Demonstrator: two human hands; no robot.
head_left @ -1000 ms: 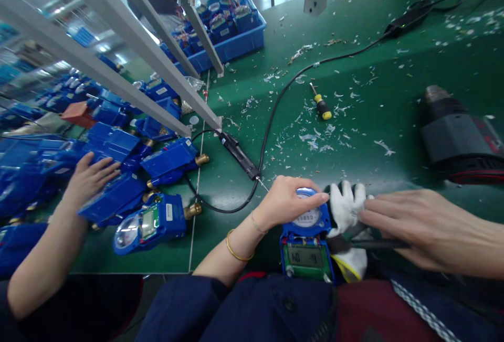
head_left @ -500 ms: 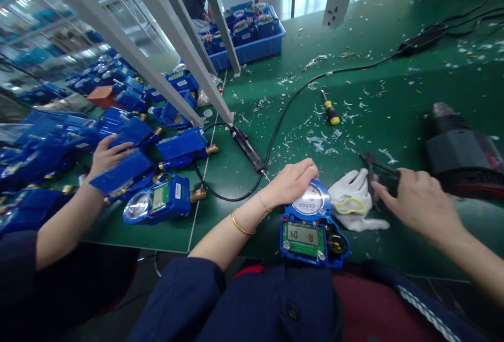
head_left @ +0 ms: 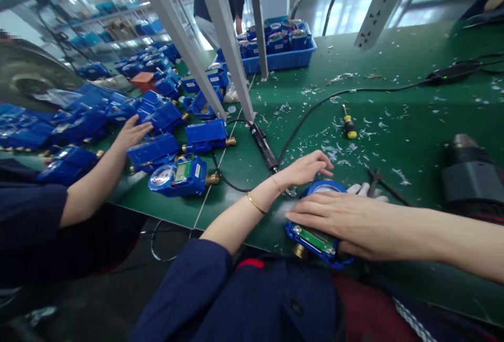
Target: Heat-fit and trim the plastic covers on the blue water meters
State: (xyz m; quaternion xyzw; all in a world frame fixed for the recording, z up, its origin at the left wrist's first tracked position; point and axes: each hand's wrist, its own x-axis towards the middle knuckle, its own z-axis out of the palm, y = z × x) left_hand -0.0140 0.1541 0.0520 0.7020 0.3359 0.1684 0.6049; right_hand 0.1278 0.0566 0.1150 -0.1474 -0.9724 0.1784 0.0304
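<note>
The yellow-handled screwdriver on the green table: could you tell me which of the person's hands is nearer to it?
Left. The left hand lies below-left of the yellow-handled screwdriver; the right hand rests lower, on the blue meter.

We can't read the meter (head_left: 315,239) display: right hand (head_left: 346,221) covers most of it. White glove (head_left: 360,189) mostly hidden behind. Drill (head_left: 472,179) cut off at rt edge.

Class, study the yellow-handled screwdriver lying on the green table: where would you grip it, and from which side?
Probably the yellow handle, from above. The screwdriver lies flat among scraps on the table, handle end nearest the person, clear of the cable. Both hands are at the blue meter.
</note>
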